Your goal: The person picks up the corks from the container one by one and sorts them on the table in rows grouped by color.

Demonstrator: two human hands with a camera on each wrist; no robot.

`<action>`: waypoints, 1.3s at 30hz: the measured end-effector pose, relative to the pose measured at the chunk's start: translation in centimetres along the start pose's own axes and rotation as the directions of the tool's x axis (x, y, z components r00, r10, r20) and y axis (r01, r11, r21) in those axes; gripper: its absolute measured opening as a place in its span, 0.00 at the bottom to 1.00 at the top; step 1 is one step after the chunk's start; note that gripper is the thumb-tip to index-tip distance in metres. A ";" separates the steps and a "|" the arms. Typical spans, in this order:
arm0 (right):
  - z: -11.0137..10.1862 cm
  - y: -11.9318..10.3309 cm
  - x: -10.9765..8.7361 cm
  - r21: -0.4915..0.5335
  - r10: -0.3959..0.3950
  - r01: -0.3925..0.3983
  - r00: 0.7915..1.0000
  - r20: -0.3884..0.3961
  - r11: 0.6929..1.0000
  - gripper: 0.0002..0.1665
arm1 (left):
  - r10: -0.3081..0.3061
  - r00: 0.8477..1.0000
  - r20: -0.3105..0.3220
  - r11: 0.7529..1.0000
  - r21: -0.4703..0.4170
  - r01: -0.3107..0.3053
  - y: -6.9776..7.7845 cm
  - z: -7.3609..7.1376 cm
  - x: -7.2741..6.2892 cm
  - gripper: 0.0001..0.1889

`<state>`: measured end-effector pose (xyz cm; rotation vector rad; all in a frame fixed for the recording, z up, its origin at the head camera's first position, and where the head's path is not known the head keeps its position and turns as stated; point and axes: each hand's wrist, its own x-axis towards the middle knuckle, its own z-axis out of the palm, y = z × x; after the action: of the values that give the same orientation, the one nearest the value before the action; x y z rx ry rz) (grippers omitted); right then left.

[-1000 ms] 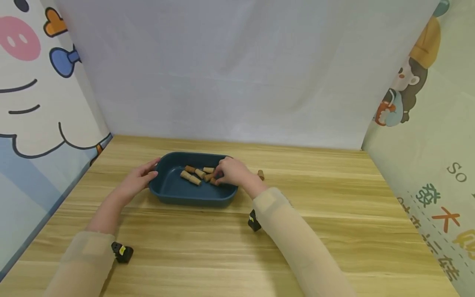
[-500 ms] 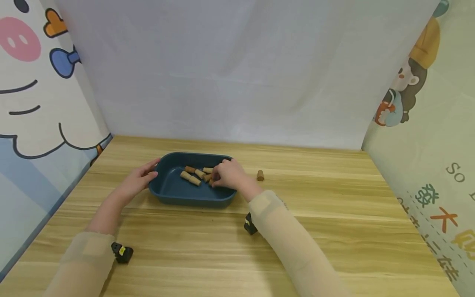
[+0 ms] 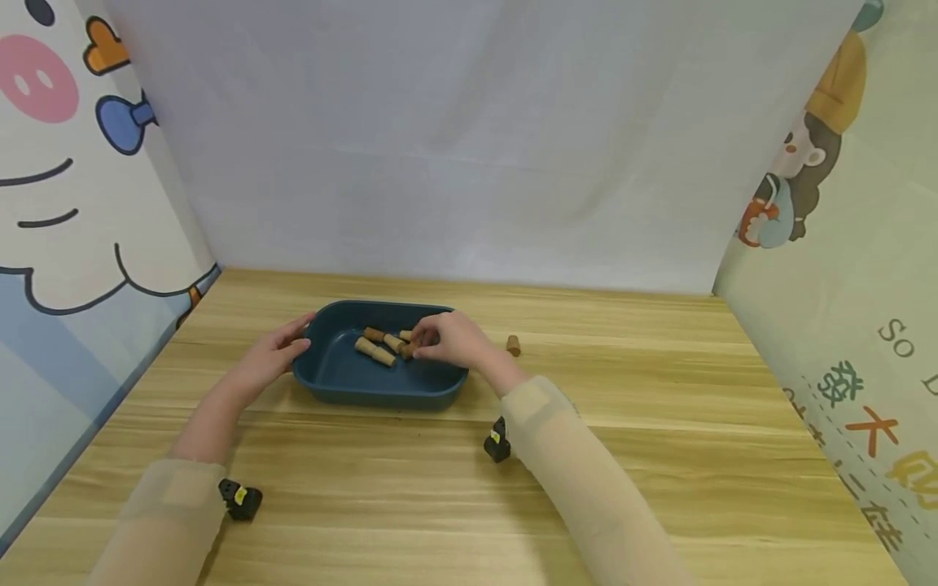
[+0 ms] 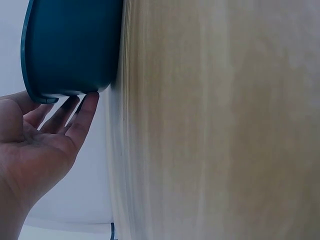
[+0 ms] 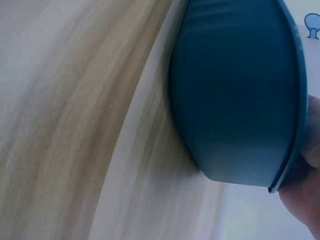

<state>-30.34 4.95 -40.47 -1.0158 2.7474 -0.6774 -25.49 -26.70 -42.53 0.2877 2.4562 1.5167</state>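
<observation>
A dark blue-green plastic tub (image 3: 381, 399) stands on the wooden table, with several cork stoppers (image 3: 375, 352) lying inside it. My left hand (image 3: 267, 356) rests its fingers against the tub's left end; in the left wrist view, the fingertips (image 4: 90, 97) touch the outer wall just under the rim. Over the tub's right end reaches my right hand (image 3: 458, 340), its thumb and forefinger pinching at a cork (image 3: 407, 352) among the others. Part of that cork is hidden by the fingers. In the right wrist view, the tub's wall (image 5: 235, 90) covers most of the right hand.
One more cork (image 3: 513, 346) stands on the table (image 3: 659, 391) to the right of the tub. Small black wrist-camera blocks show beside the left sleeve (image 3: 176, 496) and the right sleeve (image 3: 579, 464). A white cloth (image 3: 454, 146) hangs behind the table, with printed cloths at both sides.
My right hand has shifted slightly left, then a little back, within the tub, and the corks at its fingertips are more covered. The left hand and the tub stay nearly where they were.
</observation>
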 end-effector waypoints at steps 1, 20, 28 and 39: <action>-0.1 0.0 -0.1 0.020 0.008 -0.008 1.000 -0.001 1.000 0.15 | 0.000 1.000 0.002 1.000 0.002 0.000 0.0 0.0 0.0 0.30; -1.9 0.4 -2.8 0.193 -0.056 0.076 0.993 -0.106 0.978 0.16 | 0.030 0.998 0.049 0.999 0.030 -0.031 -1.2 -0.9 0.4 0.32; -1.9 1.0 -4.3 0.273 -0.051 0.098 0.983 -0.176 0.957 0.16 | 0.043 0.995 0.089 0.999 -0.038 -0.039 -2.3 -1.6 0.8 0.33; -2.4 2.7 -7.1 0.454 0.157 -0.038 0.961 -0.229 0.890 0.14 | 0.042 0.989 0.140 0.991 -0.129 -0.024 -2.4 -1.9 0.8 0.34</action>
<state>-27.14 12.16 -39.78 -0.7186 2.6221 -1.4321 -26.90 -29.14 -43.93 0.4005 2.2447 1.5995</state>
